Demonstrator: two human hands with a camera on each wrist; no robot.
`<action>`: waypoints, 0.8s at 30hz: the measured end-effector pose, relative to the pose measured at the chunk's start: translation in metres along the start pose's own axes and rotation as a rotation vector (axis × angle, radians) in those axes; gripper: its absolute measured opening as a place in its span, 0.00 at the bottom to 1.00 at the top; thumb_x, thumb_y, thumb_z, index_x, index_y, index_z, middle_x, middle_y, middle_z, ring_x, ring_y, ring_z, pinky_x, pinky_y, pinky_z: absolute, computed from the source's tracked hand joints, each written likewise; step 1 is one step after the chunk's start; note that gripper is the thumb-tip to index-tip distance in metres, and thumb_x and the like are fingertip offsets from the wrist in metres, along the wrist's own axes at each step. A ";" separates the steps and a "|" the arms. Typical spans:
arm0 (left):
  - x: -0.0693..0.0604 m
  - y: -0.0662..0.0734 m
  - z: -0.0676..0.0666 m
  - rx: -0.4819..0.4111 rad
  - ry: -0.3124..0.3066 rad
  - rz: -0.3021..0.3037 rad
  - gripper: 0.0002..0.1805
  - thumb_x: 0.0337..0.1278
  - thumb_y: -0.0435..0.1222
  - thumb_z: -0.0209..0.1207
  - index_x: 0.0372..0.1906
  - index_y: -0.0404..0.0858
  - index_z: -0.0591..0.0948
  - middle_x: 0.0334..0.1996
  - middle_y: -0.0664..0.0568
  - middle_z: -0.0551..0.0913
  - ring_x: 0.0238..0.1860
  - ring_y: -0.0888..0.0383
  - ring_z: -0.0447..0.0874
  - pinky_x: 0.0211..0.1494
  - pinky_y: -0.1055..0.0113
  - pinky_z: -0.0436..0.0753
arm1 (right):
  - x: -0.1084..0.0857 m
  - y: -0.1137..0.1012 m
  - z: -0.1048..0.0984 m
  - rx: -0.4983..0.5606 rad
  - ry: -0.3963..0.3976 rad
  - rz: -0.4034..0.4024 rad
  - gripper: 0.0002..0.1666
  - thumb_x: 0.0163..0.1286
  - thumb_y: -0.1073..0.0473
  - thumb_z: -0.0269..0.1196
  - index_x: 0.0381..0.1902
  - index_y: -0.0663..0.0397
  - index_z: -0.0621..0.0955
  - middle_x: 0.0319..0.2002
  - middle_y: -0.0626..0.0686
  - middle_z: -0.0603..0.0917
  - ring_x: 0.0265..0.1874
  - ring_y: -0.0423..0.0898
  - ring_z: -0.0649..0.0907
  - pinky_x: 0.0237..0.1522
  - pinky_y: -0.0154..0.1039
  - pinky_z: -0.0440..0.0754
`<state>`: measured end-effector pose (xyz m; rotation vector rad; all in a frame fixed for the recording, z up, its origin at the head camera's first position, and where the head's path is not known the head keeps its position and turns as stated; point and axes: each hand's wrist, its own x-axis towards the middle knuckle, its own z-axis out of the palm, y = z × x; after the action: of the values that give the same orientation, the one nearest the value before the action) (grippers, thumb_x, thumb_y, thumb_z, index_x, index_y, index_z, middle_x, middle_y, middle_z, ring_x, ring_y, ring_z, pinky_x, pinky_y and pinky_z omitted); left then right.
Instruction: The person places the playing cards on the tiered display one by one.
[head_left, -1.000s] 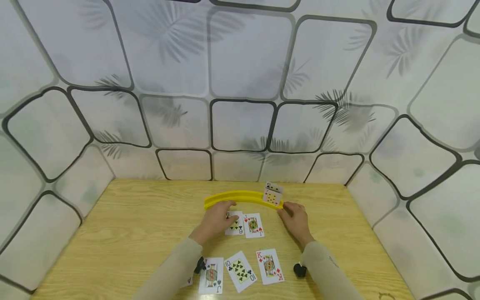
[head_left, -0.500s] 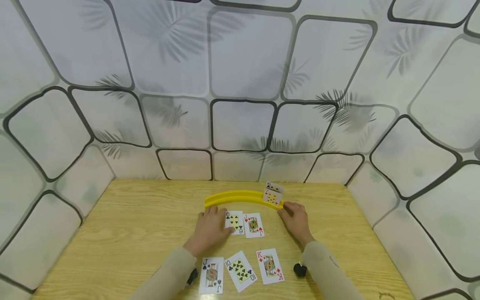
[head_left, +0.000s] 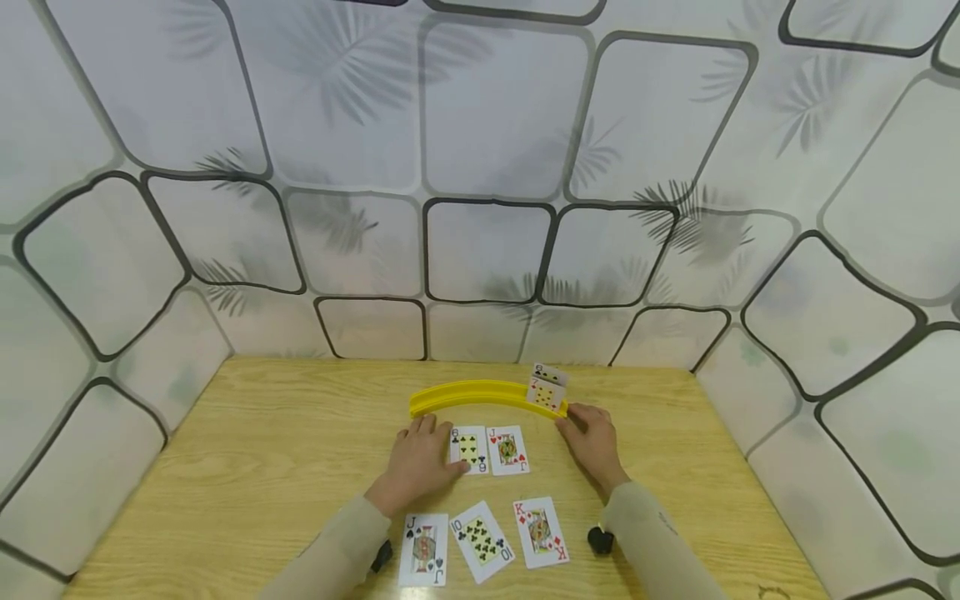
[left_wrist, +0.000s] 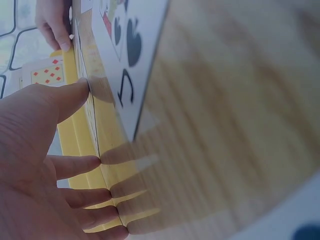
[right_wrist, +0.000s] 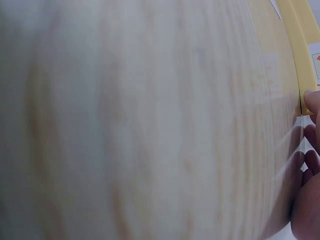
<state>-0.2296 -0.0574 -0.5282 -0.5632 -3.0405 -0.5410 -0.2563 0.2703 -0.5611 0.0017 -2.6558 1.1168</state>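
The six of clubs [head_left: 468, 446] lies on the tabletop [head_left: 300, 442] at three o'clock from my left hand [head_left: 422, 458], whose extended fingers grip nothing, the thumb touching this card. My right hand [head_left: 594, 442], well apart at three o'clock, pinches the end of the yellow card holder [head_left: 472, 390], which curves at twelve o'clock from the card. In its groove stand the seven of diamonds [head_left: 545, 395] and, behind it, a black six [head_left: 551, 374]. Just beside the six of clubs lies the jack of hearts [head_left: 507, 451]; around six o'clock, the jack of spades [head_left: 423, 550], ten of clubs [head_left: 482, 542] and king of diamonds [head_left: 541, 532].
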 end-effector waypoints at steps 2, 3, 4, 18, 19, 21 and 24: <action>-0.001 0.000 0.000 -0.005 -0.006 -0.002 0.44 0.60 0.60 0.69 0.71 0.34 0.76 0.73 0.30 0.71 0.74 0.31 0.69 0.73 0.33 0.73 | 0.000 0.000 0.000 -0.001 0.004 -0.005 0.26 0.73 0.57 0.70 0.63 0.67 0.82 0.64 0.68 0.82 0.68 0.66 0.74 0.73 0.66 0.70; -0.001 0.000 0.000 -0.007 -0.009 -0.002 0.44 0.61 0.60 0.69 0.72 0.35 0.75 0.73 0.30 0.71 0.75 0.31 0.69 0.73 0.33 0.72 | 0.000 0.000 0.000 -0.002 0.005 -0.005 0.26 0.73 0.57 0.70 0.63 0.67 0.82 0.64 0.68 0.82 0.68 0.66 0.74 0.73 0.66 0.70; -0.001 -0.001 0.001 -0.009 -0.009 -0.003 0.44 0.61 0.60 0.68 0.72 0.35 0.75 0.74 0.30 0.71 0.75 0.31 0.68 0.73 0.33 0.72 | 0.000 0.000 0.000 -0.002 0.004 -0.004 0.26 0.73 0.57 0.70 0.63 0.67 0.82 0.64 0.69 0.83 0.68 0.66 0.75 0.73 0.66 0.70; -0.001 -0.001 0.002 -0.056 -0.008 -0.022 0.43 0.60 0.58 0.70 0.72 0.37 0.75 0.75 0.30 0.70 0.76 0.31 0.67 0.74 0.32 0.70 | 0.001 -0.002 -0.001 -0.005 0.006 -0.004 0.26 0.73 0.58 0.70 0.63 0.67 0.82 0.64 0.68 0.83 0.68 0.66 0.74 0.74 0.65 0.69; -0.001 -0.001 0.002 -0.059 -0.012 -0.024 0.43 0.60 0.58 0.70 0.72 0.37 0.75 0.75 0.30 0.69 0.77 0.31 0.66 0.75 0.32 0.70 | 0.001 -0.001 -0.001 -0.007 0.005 -0.002 0.26 0.73 0.57 0.70 0.63 0.67 0.82 0.64 0.68 0.83 0.68 0.66 0.74 0.74 0.65 0.69; -0.001 0.000 0.001 -0.065 -0.018 -0.032 0.43 0.60 0.57 0.70 0.73 0.37 0.74 0.75 0.31 0.69 0.77 0.31 0.66 0.75 0.32 0.70 | 0.001 -0.001 -0.001 -0.011 0.003 0.003 0.26 0.73 0.57 0.70 0.63 0.67 0.82 0.64 0.68 0.83 0.69 0.66 0.74 0.74 0.65 0.69; -0.001 0.002 -0.001 -0.074 -0.018 -0.040 0.42 0.59 0.56 0.72 0.71 0.36 0.75 0.75 0.31 0.70 0.77 0.31 0.66 0.75 0.32 0.70 | 0.001 0.000 0.000 -0.007 0.000 0.010 0.26 0.73 0.57 0.70 0.63 0.67 0.82 0.64 0.68 0.82 0.69 0.66 0.74 0.74 0.65 0.69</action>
<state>-0.2281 -0.0558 -0.5268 -0.5128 -3.0658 -0.6555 -0.2570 0.2705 -0.5610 -0.0127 -2.6622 1.1105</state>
